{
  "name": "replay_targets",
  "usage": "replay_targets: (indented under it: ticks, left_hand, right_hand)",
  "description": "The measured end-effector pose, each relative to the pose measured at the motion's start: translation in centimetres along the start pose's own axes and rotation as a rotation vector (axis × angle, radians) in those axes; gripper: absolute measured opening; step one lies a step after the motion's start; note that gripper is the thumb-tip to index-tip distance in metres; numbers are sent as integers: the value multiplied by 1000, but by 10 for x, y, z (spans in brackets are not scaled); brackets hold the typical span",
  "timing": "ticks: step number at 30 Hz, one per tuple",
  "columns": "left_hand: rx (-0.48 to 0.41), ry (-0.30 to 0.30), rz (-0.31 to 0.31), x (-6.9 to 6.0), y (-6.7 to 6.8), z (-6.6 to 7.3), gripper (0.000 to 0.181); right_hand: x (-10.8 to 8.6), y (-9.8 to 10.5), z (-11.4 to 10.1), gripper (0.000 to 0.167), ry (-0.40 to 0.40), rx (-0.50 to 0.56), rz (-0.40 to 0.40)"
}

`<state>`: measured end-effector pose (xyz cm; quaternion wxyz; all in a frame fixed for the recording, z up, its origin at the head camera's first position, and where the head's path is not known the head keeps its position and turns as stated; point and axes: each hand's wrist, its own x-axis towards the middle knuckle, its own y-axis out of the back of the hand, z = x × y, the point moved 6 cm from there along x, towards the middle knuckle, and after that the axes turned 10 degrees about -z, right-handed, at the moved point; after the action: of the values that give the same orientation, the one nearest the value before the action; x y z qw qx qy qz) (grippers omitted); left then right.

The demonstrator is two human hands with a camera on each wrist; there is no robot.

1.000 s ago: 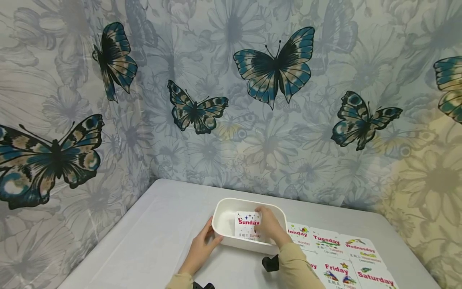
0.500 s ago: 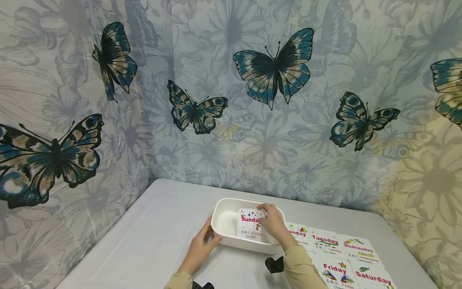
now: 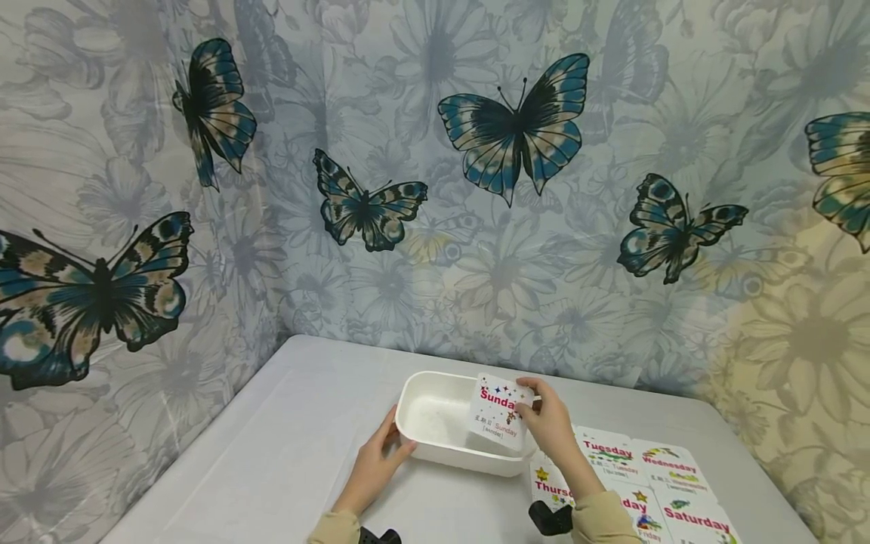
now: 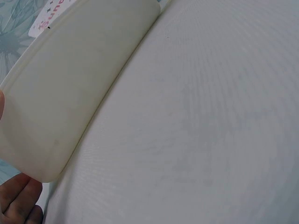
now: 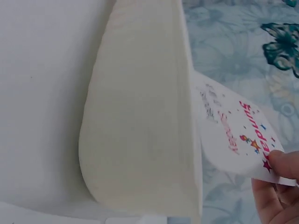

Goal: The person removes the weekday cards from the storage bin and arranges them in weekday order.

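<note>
My right hand [image 3: 549, 423] pinches the right edge of a Sunday card [image 3: 499, 412] between thumb and fingers. The card is tilted, its upper part above the rim of a white plastic box [image 3: 435, 453] and its lower part over the box's inside. In the right wrist view the Sunday card [image 5: 233, 126] shows past the box wall [image 5: 140, 116], with the thumb on its printed face. My left hand [image 3: 372, 465] holds the box's left end, thumb at the front and fingers round the side. The left wrist view shows curled fingers [image 4: 23, 198] at the box's corner.
Several weekday cards lie in rows right of the box, among them a Tuesday card [image 3: 608, 453], a Wednesday card [image 3: 669, 468] and a Saturday card [image 3: 696, 520]. A white cloth covers the table [image 3: 238, 453]. Butterfly-patterned fabric [image 3: 408, 302] hangs behind it.
The right hand has lifted the Sunday card from inside the box, up and to the right. It now covers the Monday card, and the Thursday card shows more. The left hand stays put.
</note>
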<state>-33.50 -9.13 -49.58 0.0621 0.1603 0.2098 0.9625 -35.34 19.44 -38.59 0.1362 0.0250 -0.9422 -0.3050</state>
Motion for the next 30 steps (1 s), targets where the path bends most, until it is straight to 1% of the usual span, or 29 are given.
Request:
replay_targets:
  ticks: [4, 6, 8, 11, 15, 20, 23, 26, 28, 30]
  left_hand:
    - [5, -11, -2, 0, -2, 1, 78]
    - [5, -12, -2, 1, -3, 1, 79]
    - [3, -12, 0, 1, -4, 1, 81]
    - [-4, -13, -3, 1, -3, 2, 81]
    - [-8, -12, -7, 2, -3, 5, 80]
    - [-14, -6, -15, 1, -5, 7, 80]
    - [-19, -7, -15, 0, -5, 8, 80]
    - [-14, -6, -12, -1, -5, 8, 81]
    - [-14, -2, -13, -1, -4, 9, 81]
    - [-18, 2, -17, -1, -4, 10, 81]
  right_hand:
    - [-18, 17, 13, 41, -79, 179, -33]
    - [-28, 24, 18, 42, -112, 231, -48]
    - [-38, 30, 22, 44, -147, 255, -60]
    - [-53, 36, 26, 46, -188, 244, -70]
    - [-73, 41, 34, 47, -259, 257, -92]
    - [-97, 45, 49, 51, -342, 343, -117]
    - [-113, 46, 60, 56, -368, 363, -186]
    - [-126, 47, 71, 60, -361, 356, -302]
    - [-133, 48, 78, 60, -355, 356, -364]
    - [-139, 49, 86, 58, -365, 386, -408]
